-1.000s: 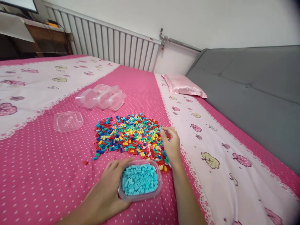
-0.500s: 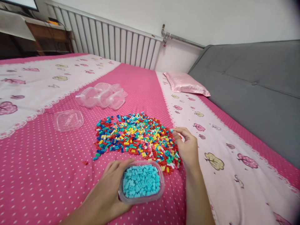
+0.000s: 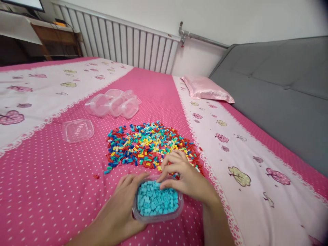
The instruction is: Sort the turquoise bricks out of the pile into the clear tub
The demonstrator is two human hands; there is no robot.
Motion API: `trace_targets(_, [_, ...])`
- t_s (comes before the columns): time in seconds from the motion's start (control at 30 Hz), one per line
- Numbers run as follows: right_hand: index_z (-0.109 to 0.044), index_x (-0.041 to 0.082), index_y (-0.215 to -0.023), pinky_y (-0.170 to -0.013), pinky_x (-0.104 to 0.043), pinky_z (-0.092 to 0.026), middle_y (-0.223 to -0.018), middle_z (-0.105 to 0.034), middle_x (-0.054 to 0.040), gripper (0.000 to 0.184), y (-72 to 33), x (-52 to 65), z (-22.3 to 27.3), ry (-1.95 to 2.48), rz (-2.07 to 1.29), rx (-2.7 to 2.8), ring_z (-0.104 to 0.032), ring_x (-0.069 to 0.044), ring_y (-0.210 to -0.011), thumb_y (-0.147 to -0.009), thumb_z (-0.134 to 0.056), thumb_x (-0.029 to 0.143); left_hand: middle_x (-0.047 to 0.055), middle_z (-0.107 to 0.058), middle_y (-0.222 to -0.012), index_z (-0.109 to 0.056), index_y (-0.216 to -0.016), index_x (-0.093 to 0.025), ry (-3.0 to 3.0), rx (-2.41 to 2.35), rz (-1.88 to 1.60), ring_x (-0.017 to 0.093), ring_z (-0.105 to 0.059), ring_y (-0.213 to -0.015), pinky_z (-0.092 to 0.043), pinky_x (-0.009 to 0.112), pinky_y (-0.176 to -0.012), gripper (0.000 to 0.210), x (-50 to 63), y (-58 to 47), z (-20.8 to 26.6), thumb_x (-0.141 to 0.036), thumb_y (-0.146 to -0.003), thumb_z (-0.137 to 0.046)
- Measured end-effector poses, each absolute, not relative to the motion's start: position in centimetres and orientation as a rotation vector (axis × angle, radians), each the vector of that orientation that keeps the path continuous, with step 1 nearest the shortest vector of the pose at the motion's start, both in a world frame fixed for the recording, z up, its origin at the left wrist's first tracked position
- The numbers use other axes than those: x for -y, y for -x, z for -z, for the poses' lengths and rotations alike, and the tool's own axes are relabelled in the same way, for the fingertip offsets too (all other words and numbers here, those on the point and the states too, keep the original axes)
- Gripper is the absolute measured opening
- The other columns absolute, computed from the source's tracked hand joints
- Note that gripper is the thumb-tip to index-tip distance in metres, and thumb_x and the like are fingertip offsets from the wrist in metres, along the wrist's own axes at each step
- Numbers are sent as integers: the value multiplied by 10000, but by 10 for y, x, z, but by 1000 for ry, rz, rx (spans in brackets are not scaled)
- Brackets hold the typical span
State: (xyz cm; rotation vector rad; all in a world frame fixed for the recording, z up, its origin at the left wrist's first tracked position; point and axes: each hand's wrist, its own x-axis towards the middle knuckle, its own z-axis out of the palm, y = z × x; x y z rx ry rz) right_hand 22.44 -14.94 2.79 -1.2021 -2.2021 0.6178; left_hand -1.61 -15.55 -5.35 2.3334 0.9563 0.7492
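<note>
My left hand (image 3: 121, 203) is wrapped around the left side of a clear plastic container (image 3: 181, 201). Light blue toy building bricks (image 3: 157, 201) fill it. Over the container's far right part is my right hand (image 3: 180, 171), thumb and index fingertips close together just above the bricks. Whatever is between those fingertips cannot be made out. Just beyond the container spreads a pile of mixed small bricks (image 3: 143, 145) in red, yellow, blue, green and white. Part of the pile is hidden behind my right hand.
Several nested clear containers (image 3: 112, 104) lie on the bed beyond the pile. A clear lid (image 3: 79, 131) rests to the left, and a stray red brick (image 3: 96, 176) nearer. A pink pillow (image 3: 206, 89) sits by the grey headboard (image 3: 276, 68); a radiator (image 3: 123, 41) lines the wall.
My right hand has moved left and nearer, from the pile's right edge, where it pinched a light blue brick, to above the container. My left hand still holds the container. The view shifted slightly.
</note>
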Motion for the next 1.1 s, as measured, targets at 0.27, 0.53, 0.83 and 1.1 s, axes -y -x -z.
trace_targets(0.27, [-725,264,-812,-1138,-480,-182,-976,-629,32,105,-210,150,-21,1237,-540,2271,-583,-177,-1037,-846,-809,317,84,-587,-1299,-323,-1424,-313,-2367,-945,-712,309,-574,-1167,-515,464,-968,807,156,14,51,-227,-743,-748])
trace_targets(0.53, [-698,262,-813,-1121,-465,-178,-993,-615,42,164,-217,151,-21,1312,-528,2232,-569,-179,-1065,-791,-860,275,78,-581,-1302,-339,-1411,-304,-2358,-935,-722,295,-566,-1180,-510,446,-976,786,156,15,50,-227,-743,-747])
trace_targets(0.83, [-699,262,-791,-1085,-439,-235,-969,-619,41,151,-217,152,-17,1328,-495,2185,-562,-177,-1040,-808,-846,294,74,-588,-1308,-341,-1427,-308,-2355,-943,-717,295,-570,-1177,-512,441,-972,790,157,15,49,-251,-750,-744])
trace_targets(1.1, [-730,272,-811,-1107,-467,-212,-999,-625,34,121,-215,150,-18,1318,-501,2246,-558,-188,-1074,-817,-835,210,67,-593,-1312,-326,-1437,-314,-2341,-941,-706,296,-563,-1183,-504,449,-981,812,156,15,50,-258,-749,-754])
